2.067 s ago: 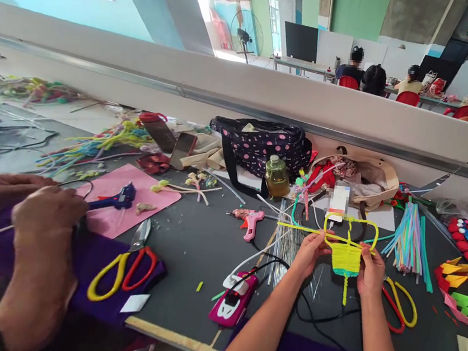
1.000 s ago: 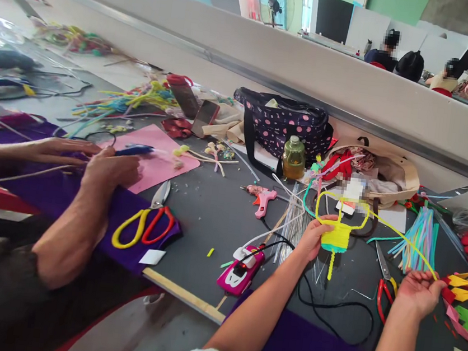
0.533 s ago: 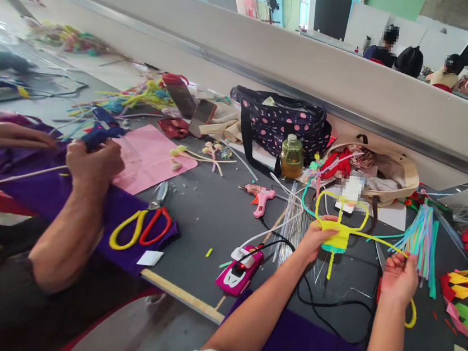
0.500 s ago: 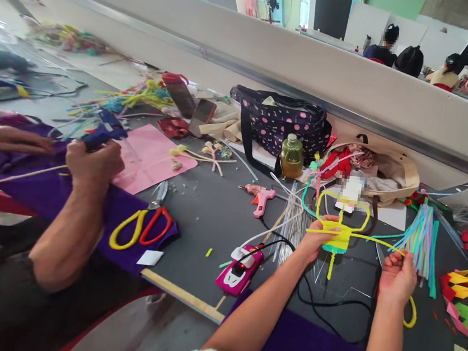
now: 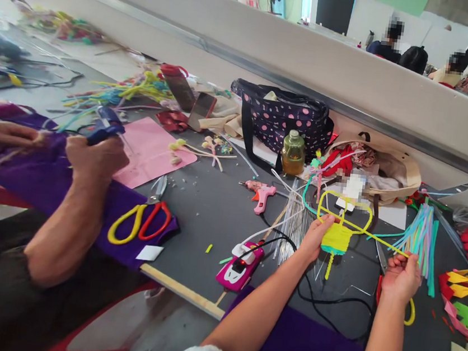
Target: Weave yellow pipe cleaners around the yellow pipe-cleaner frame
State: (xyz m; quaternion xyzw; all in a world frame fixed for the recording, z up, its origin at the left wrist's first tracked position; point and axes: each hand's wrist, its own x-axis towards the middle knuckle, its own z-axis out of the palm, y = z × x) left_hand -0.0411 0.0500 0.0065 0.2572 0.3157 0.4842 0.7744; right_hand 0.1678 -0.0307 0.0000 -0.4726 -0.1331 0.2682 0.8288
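My left hand point(image 5: 314, 240) pinches the side of a yellow pipe-cleaner figure point(image 5: 337, 238), which has a wrapped body, two wing-like loops, a turquoise lower band and a twisted stem pointing down. A loose yellow pipe cleaner point(image 5: 382, 242) slants straight across the top of the body. Its far right end is gripped between the closed fingers of my right hand point(image 5: 401, 278). Beneath the right hand, partly hidden, lie scissors point(image 5: 411, 313) with red and yellow handles. Thin wires and a black cable lie on the table below the figure.
A pink glue gun point(image 5: 262, 195), a magenta power strip point(image 5: 240, 269) and a bundle of pastel pipe cleaners point(image 5: 419, 236) lie around my hands. Behind stand a green bottle point(image 5: 293, 154) and a dark patterned bag point(image 5: 282, 119). At left, a co-worker's hand point(image 5: 98, 157) holds a blue glue gun point(image 5: 108, 124).
The loose yellow pipe cleaner has gone from bowed to straight and slanted, its left end now higher. My right hand has shifted slightly right. The co-worker's other hand has altered its position.
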